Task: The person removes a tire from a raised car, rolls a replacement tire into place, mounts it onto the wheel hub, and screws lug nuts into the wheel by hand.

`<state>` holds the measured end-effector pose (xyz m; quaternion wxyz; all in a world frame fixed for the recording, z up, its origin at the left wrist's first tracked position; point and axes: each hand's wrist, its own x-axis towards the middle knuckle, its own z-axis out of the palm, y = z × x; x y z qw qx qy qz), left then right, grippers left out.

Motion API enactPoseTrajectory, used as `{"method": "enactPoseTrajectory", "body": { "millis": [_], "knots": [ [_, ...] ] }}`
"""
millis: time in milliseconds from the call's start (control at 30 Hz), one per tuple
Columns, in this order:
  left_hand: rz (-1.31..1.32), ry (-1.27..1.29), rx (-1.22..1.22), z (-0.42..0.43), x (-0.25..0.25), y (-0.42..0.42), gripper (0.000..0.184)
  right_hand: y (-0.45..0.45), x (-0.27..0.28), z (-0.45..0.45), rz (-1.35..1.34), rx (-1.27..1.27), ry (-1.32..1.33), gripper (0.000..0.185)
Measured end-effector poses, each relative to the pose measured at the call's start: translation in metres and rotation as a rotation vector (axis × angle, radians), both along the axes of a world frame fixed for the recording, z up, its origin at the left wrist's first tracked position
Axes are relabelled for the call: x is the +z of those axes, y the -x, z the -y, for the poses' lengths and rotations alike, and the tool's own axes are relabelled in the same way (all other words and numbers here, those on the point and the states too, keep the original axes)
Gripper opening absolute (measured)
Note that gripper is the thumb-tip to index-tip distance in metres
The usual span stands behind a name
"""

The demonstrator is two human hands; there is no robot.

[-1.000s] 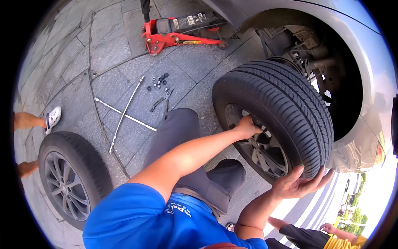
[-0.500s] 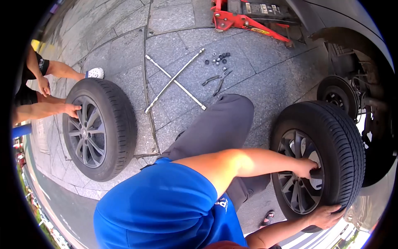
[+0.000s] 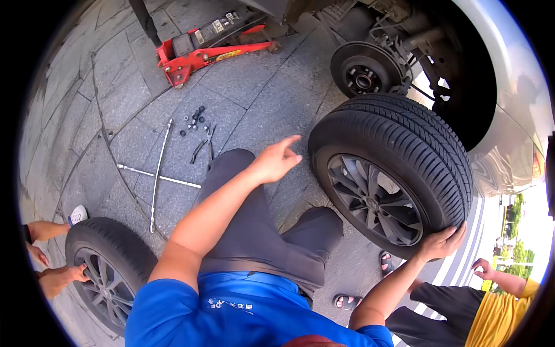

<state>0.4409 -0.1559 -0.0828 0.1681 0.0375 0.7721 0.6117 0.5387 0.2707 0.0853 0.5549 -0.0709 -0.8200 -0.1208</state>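
Observation:
A car wheel [image 3: 378,202] with a black tyre and dark spoked rim stands leaning in front of the bare hub and brake disc [image 3: 365,69]. My right hand [image 3: 442,243] is wrapped on the tyre's lower right edge, its fingers over the tread. To the left of the tyre, my left hand [image 3: 277,159] is in the air, empty, with its index finger stretched out and apart from the others. A second wheel [image 3: 101,277] stands at the lower left, where another person's hand [image 3: 78,273] touches its rim.
A red floor jack [image 3: 199,55] stands at the upper left by the car body [image 3: 509,115]. On the paving lie a cross wrench [image 3: 157,173], several wheel nuts [image 3: 195,120] and pliers [image 3: 205,147]. A person in a yellow top [image 3: 503,312] is at the lower right.
My left hand has let go of the rim spokes and moved out to the left. My right hand stays on the tyre. The view has turned right, bringing the yellow-topped person in.

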Motion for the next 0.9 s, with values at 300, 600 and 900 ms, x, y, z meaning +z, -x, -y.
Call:
{"method": "enactPoseTrajectory", "body": {
  "millis": [300, 600, 900],
  "knots": [
    [-0.669, 0.274, -0.019, -0.129, 0.075, 0.043, 0.1, -0.039, -0.03, -0.084, -0.048, -0.003, 0.266, 0.046],
    [-0.852, 0.035, -0.225, -0.246, 0.08, 0.036, 0.094, -0.147, -0.064, -0.151, -0.159, -0.215, 0.624, 0.056],
    [-0.938, -0.047, -0.32, -0.308, 0.106, 0.004, 0.093, -0.224, -0.09, -0.2, -0.19, -0.365, 0.733, 0.059]
  ]
}}
